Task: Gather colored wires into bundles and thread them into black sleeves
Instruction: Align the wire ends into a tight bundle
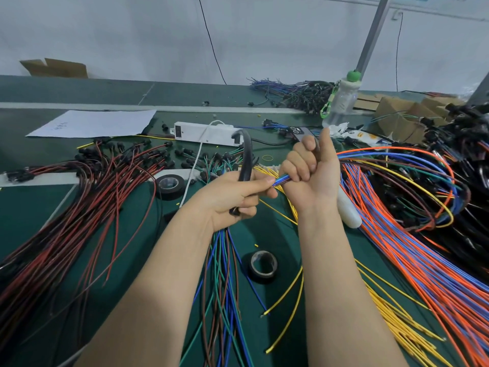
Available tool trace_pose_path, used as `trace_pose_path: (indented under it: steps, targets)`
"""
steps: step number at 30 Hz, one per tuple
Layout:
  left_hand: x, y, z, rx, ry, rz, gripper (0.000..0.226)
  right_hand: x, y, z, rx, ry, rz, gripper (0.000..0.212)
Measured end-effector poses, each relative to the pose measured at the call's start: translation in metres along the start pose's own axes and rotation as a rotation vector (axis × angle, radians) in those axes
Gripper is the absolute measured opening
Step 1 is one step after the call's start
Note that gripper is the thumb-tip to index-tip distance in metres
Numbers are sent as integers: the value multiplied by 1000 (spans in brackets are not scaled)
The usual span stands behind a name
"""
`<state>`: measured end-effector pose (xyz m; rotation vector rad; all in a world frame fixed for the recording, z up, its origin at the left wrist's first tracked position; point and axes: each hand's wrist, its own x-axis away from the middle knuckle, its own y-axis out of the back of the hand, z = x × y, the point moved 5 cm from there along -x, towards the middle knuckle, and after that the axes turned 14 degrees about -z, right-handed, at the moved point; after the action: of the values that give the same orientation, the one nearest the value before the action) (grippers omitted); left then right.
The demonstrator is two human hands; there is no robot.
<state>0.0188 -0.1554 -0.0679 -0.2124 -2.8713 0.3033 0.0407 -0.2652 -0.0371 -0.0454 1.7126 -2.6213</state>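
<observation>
Near the centre of the view, the left hand (232, 194) grips a black sleeve (247, 154). Its fingers are curled round the tube, which arcs up toward 12 o'clock, and a short end pokes out under the palm. Just to the 3 o'clock side, the right hand (309, 170) is clenched on a wire bundle (281, 180) of blue, green and brown strands. The bundle's tips point toward 9 o'clock and meet the left hand's fingertips right beside the sleeve. Whether any tip has entered the tube cannot be told. Behind the right fist the strands loop out toward 3 o'clock.

On the green tabletop (270, 234), red and black wires (79, 207) fan out at 9 o'clock. Orange and blue wires (410, 247) sweep across from 3 to 5 o'clock, with yellow wires (391, 321) under them. Loose blue, green and brown wires (222, 274) trail toward 6 o'clock between the forearms. One tape roll (263, 266) lies just below centre, and another tape roll (169, 185) sits toward 9 o'clock. A white power strip (206, 133) lies toward 12 o'clock, a paper sheet (92, 123) at 10 o'clock, and a water bottle (341, 102) at 1 o'clock.
</observation>
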Motion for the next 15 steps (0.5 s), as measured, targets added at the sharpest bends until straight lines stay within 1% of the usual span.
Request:
trace_pose_path:
  steps: [3, 5, 7, 9, 11, 12, 13, 15]
  targets:
    - [-3, -3, 0, -9, -78, -50, 14, -3, 1, -6, 62, 13, -83, 45]
    - [-3, -3, -2, -64, -132, -81, 15, -4, 1, -10, 85, 15, -134, 47]
    - [-2, -3, -7, -117, -181, -122, 16, -4, 2, -9, 46, 65, -170, 50]
    - [-1, -6, -11, -119, -201, -180, 28, -4, 3, -4, -18, 135, -199, 51]
    - [-1, -11, -15, -21, -199, -264, 41, -3, 2, 3, -89, 178, -199, 51]
    - [-1, -11, -18, 71, -201, -304, 43, -2, 2, 7, -127, 191, -192, 50]
    - [-1, -10, -21, 198, -198, -328, 42, 0, 1, 11, -161, 204, -188, 50]
    - [0, -7, -26, 482, -167, -308, 38, 3, 0, 19, -217, 223, -181, 49]
